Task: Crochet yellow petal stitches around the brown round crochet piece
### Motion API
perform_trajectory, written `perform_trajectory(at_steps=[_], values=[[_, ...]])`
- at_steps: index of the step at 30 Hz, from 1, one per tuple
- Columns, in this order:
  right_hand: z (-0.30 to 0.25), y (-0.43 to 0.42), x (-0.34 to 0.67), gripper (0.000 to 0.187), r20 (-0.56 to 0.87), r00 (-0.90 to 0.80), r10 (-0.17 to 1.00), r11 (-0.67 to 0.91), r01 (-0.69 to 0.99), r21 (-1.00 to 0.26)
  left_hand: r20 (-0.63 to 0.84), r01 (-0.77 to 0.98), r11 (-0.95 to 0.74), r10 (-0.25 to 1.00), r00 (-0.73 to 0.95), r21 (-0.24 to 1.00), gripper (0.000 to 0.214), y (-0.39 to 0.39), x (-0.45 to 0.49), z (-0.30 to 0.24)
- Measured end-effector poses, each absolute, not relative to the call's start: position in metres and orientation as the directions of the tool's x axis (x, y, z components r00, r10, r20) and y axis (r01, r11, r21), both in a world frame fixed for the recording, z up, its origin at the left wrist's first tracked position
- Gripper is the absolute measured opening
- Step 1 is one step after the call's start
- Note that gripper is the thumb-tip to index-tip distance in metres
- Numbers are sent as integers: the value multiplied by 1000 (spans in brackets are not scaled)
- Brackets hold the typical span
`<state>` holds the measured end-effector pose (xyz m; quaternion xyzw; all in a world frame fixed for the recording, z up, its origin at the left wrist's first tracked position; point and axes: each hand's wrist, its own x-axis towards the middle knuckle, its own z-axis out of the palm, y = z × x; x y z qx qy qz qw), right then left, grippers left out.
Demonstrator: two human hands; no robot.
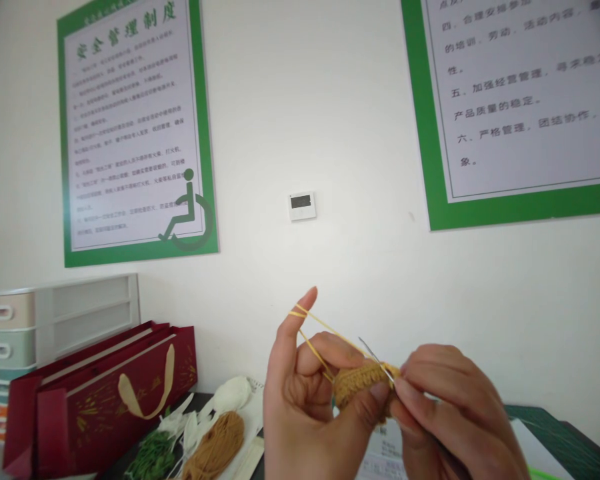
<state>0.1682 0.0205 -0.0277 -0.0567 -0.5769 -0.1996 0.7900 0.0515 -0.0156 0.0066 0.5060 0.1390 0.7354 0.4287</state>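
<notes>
My left hand [310,400] pinches a small tan crocheted piece [357,385] between thumb and fingers, its index finger raised with yellow yarn [325,329] looped over it. The yarn runs down from that finger to the piece. My right hand [455,407] grips a thin metal crochet hook [377,360], whose tip pokes up out of the top edge of the piece. Both hands are held up in front of a white wall.
Red gift bags [95,393] with a tan handle stand at lower left, in front of a small drawer unit [10,347]. Skeins of tan [215,447], green [153,457] and white [233,393] yarn lie on the dark table. Green-framed posters [135,127] hang on the wall.
</notes>
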Motion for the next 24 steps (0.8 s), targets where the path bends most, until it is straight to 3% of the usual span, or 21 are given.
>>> perform_trajectory(at_steps=[2, 6, 10, 13, 15, 17, 21, 24], values=[[-30, 15, 168, 18, 950, 278, -142, 958, 281, 61, 637, -440, -627, 756, -148, 642, 99, -17, 52, 6], [-27, 6, 170, 10, 902, 372, 218, 976, -75, -205, 663, -457, -612, 746, -63, 646, 93, -14, 46, 4], [-18, 6, 170, 24, 783, 244, 572, 786, -434, -440, 669, -537, -546, 742, 47, 643, 77, -9, 38, 3], [-17, 9, 166, 30, 682, 38, 730, 548, -629, -551, 655, -543, -516, 751, 87, 663, 61, -7, 36, 3], [-20, 10, 162, 28, 654, -37, 755, 453, -691, -563, 652, -544, -509, 752, 95, 667, 54, -6, 36, 3], [-24, 12, 159, 24, 672, -25, 740, 461, -710, -533, 663, -549, -516, 742, 97, 657, 52, -4, 36, 2], [-29, 16, 155, 12, 779, 73, 623, 631, -636, -445, 693, -586, -511, 710, 124, 629, 60, -2, 37, 1], [-30, 16, 152, 6, 865, 110, 490, 735, -585, -343, 677, -603, -489, 727, 117, 630, 52, -4, 38, 2]])
